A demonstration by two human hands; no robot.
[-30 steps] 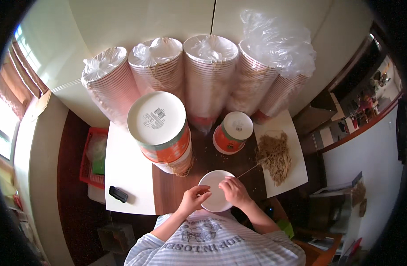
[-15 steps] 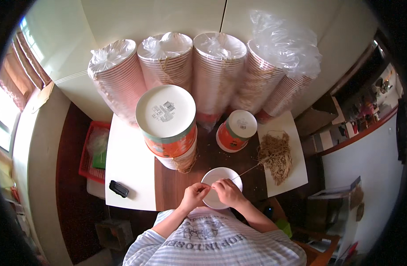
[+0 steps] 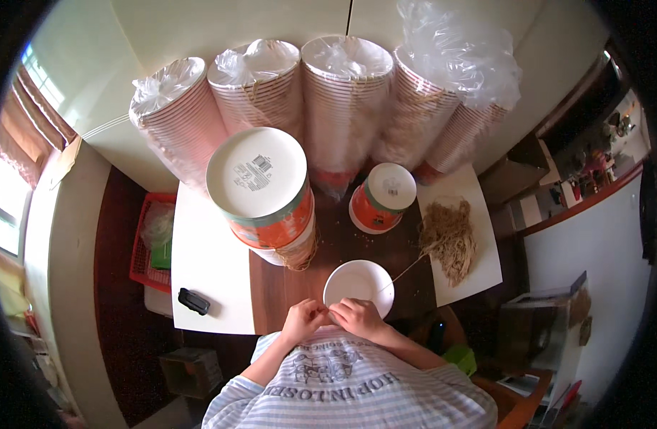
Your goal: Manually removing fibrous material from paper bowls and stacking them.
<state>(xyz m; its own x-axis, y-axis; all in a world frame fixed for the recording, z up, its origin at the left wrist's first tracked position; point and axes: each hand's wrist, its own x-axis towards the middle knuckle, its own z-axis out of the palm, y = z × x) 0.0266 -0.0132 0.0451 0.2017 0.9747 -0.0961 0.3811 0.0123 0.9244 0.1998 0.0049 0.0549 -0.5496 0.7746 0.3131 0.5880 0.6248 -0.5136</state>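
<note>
My left hand (image 3: 305, 320) and my right hand (image 3: 358, 317) are close together at the near rim of a white round bowl (image 3: 358, 279). Both have their fingers pinched, tips almost meeting. A thin tan fibre strand (image 3: 407, 269) runs from a shaggy bundle of tan fibre (image 3: 448, 243), right of the bowl, across its rim and toward my fingers. The strand's end between my fingertips is too small to make out clearly. Nothing else shows inside the bowl.
Tall plastic-wrapped stacks of paper buckets (image 3: 346, 107) line the wall behind. Upturned orange-and-white buckets, large (image 3: 271, 222) and small (image 3: 377, 207), stand before them. A small black tray-like object (image 3: 193, 301) lies on the left white panel; a red basket (image 3: 139, 247) sits beyond the table's left edge.
My hands have drawn back from over the bowl to its near rim, toward my body, still pinched together. More of the bowl's inside shows. The view has shifted slightly.
</note>
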